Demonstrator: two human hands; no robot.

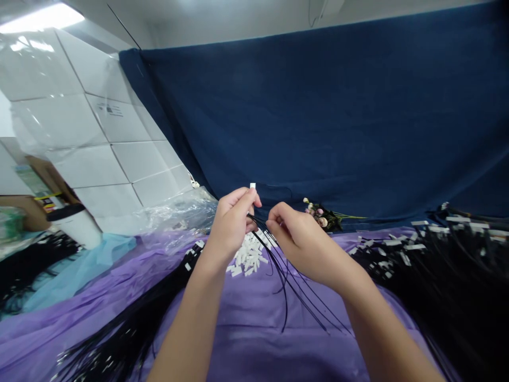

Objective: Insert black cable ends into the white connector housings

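Note:
My left hand (231,225) is closed, with a small white rectangular piece (253,185) standing up between thumb and forefinger. Several thin black cords (284,286) run out from under its fingers and hang down to the right. Just right of them, my right hand (299,236) has thumb and forefinger pinched together beside the cords; what lies between the fingertips is too small to make out. A heap of loose white pieces (248,259) lies on the purple cloth (246,307) below both hands.
Long black cord bundles with white ends lie at the left (135,318) and right (449,276). Wrapped white boxes (91,122) are stacked at left, near a black-lidded white cup (77,225). Behind hang a blue curtain (318,116) and small flowers (322,217).

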